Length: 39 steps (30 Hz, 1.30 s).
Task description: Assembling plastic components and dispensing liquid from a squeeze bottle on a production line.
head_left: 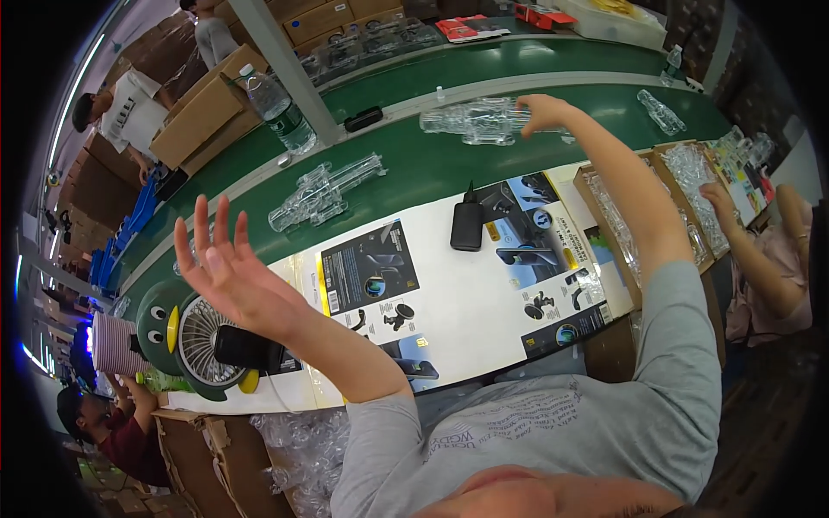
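A: Where is the clear plastic shell [471,121]?
B: Green belt [406,180], long axis running left from the right hand [546,114], which spans its right end; grip unclear. Left hand [231,274]: empty, fingers spread, farther.

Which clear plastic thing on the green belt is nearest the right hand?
The clear piece with the right hand at its right end; the others, left and right of it, lie farther off.

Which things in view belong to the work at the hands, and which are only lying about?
Likely in the work:
clear plastic piece at the right hand
second clear piece
green surface

Seemingly apart from it:
large water bottle
penguin-shaped fan
long black case
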{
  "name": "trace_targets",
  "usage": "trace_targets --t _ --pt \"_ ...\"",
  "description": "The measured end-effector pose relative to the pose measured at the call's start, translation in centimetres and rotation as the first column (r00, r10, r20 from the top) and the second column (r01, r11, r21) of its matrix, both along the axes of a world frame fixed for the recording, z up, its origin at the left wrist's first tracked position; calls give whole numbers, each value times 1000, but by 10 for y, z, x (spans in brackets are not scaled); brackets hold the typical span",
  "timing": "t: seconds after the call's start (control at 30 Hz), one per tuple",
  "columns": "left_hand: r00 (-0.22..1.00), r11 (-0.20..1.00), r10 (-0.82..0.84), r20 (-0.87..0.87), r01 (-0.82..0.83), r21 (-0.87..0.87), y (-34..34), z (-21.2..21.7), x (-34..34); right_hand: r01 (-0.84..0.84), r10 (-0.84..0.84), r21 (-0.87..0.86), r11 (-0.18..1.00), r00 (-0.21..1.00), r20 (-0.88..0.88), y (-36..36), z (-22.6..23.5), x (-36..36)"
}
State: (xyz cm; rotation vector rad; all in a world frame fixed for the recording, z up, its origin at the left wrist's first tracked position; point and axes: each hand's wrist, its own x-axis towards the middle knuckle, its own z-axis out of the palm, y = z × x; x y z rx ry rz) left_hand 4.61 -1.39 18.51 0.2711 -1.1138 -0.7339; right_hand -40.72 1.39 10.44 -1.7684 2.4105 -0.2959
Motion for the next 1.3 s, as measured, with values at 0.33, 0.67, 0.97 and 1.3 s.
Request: trace_targets --t 0.33,0.67,0.97,1.3 --pt "1000 1000 27 -4 -27 -1 8 1 -5 366 -327 2 931 835 -443 19 -53 -50" --pt "999 999 31 8 -31 -12 18 1 -9 71 -206 -279 958 846 -493 1 -51 20" --pt "989 973 91 119 -63 -224 65 6 6 -789 677 -30 613 545 -495 46 -77 169" --pt "736 763 547 399 -244 -598 110 -58 140 -750 706 172 639 482 -518 31 -76 187"
